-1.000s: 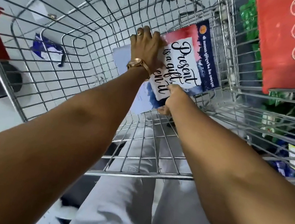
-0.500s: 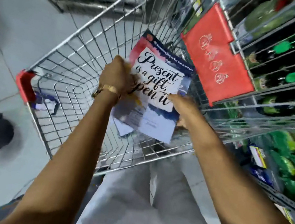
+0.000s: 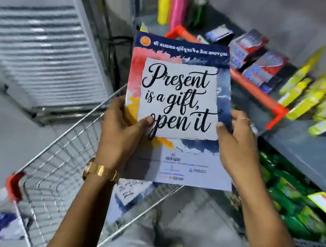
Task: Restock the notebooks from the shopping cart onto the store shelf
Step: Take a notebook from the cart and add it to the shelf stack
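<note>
A notebook [image 3: 178,95] with "Present is a gift, open it" on its cover is held upright in front of me, above the wire shopping cart [image 3: 59,170]. My left hand [image 3: 120,131], with a gold watch at the wrist, grips its left edge, thumb on the cover. My right hand [image 3: 237,144] grips its right edge. Another notebook [image 3: 131,191] lies in the cart under the held one, mostly hidden. The grey store shelf [image 3: 304,147] runs along the right.
On the shelf lie yellow packets [image 3: 313,94], boxed goods [image 3: 255,57] and upright coloured rolls [image 3: 173,4]. Green packets [image 3: 287,198] fill the lower shelf. The cart's red handle [image 3: 256,91] lies over the shelf edge. A louvred white unit [image 3: 40,49] stands at the left.
Both hands have lifted the notebook out of the cart basket up to chest height. The view has swung up and toward the shelf.
</note>
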Motion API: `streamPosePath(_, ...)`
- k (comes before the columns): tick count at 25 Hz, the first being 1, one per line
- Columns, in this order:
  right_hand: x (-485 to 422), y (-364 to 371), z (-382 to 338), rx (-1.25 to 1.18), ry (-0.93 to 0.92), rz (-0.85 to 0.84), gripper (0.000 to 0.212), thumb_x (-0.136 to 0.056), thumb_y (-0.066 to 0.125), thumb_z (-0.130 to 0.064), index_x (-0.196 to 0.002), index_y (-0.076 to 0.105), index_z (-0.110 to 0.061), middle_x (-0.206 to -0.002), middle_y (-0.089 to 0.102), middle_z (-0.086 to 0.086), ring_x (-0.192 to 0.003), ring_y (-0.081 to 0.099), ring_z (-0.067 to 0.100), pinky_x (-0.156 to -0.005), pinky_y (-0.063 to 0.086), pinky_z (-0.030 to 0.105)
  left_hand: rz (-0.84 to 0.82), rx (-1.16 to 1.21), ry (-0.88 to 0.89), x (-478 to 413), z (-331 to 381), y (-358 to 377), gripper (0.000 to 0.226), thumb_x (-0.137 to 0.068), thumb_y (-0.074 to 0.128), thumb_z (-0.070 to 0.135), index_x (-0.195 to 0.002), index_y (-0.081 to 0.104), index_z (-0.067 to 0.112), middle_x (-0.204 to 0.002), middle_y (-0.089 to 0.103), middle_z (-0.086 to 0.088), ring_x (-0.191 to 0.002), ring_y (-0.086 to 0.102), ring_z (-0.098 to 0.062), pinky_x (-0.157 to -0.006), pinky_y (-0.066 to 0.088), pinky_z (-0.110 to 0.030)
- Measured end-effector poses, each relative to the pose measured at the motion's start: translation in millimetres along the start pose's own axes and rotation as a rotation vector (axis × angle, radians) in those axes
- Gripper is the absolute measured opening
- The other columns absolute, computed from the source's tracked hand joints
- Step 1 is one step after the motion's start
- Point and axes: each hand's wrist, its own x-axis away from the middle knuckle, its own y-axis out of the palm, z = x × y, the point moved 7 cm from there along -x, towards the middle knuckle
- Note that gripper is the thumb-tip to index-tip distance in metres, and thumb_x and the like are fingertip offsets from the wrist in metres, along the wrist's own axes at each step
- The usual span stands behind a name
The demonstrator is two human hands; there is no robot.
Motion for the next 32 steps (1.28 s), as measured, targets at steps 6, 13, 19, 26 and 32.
streamPosePath(6, 8, -132, -48, -0.12, -0.195, 0.413, 0.043, -0.085, 0.047, -0.024, -0.126, 0.052, -0.012, -0.121, 0.061, 0.008, -0.113, 0.058, 0.027, -0.097, 0.047, 0.043, -0.179, 0.124, 0.34, 4, 129, 80, 0.071, -0.07, 0.076, 0.015, -0.134, 0.046, 0.011, -0.122, 0.068, -0.006, -0.105, 0.068, -0.018, -0.095, 0.054, -0.043)
streamPosePath(13, 25, -274, -86, -0.014, -0.308, 0.743, 0.029, -0.089, 0.058, -0.021, -0.119, 0.058, -0.018, -0.111, 0.059, 0.007, -0.097, 0.057, 0.019, -0.082, 0.044, 0.029, -0.298, 0.149, 0.59, 16, 239, 177, 0.089, -0.06, 0.08, 0.049, -0.138, 0.041, 0.029, -0.134, 0.059, -0.01, -0.123, 0.058, -0.031, -0.102, 0.047, -0.053)
streamPosePath(19, 11, -375, -77, 0.058, -0.265, 0.877, 0.035, -0.078, 0.054, -0.034, -0.102, 0.06, -0.01, -0.105, 0.065, 0.017, -0.101, 0.061, 0.034, -0.087, 0.052, 0.048, -0.438, 0.139, 0.797, 60, 324, 252, 0.068, -0.065, 0.083, 0.03, -0.125, 0.051, 0.036, -0.123, 0.063, 0.001, -0.12, 0.056, -0.025, -0.101, 0.049, -0.049)
streamPosePath(26, -56, -462, -59, 0.12, -0.03, 0.866, 0.019, -0.086, 0.058, -0.015, -0.077, 0.053, 0.0, -0.082, 0.055, 0.019, -0.077, 0.051, 0.027, -0.065, 0.037, 0.034, -0.675, 0.035, 0.78, 50, 393, 362, 0.082, -0.069, 0.081, -0.004, -0.141, 0.043, 0.009, -0.127, 0.05, 0.006, -0.115, 0.048, -0.009, -0.08, 0.045, -0.004)
streamPosePath(32, -104, -473, -33, 0.314, 0.19, 0.804, 0.041, -0.087, 0.049, -0.013, -0.127, 0.05, -0.005, -0.133, 0.058, 0.019, -0.126, 0.048, 0.038, -0.097, 0.044, 0.039, -0.705, -0.182, 0.612, 2, 384, 449, 0.075, -0.059, 0.085, 0.012, -0.125, 0.051, 0.02, -0.121, 0.06, -0.006, -0.113, 0.059, -0.027, -0.1, 0.049, -0.036)
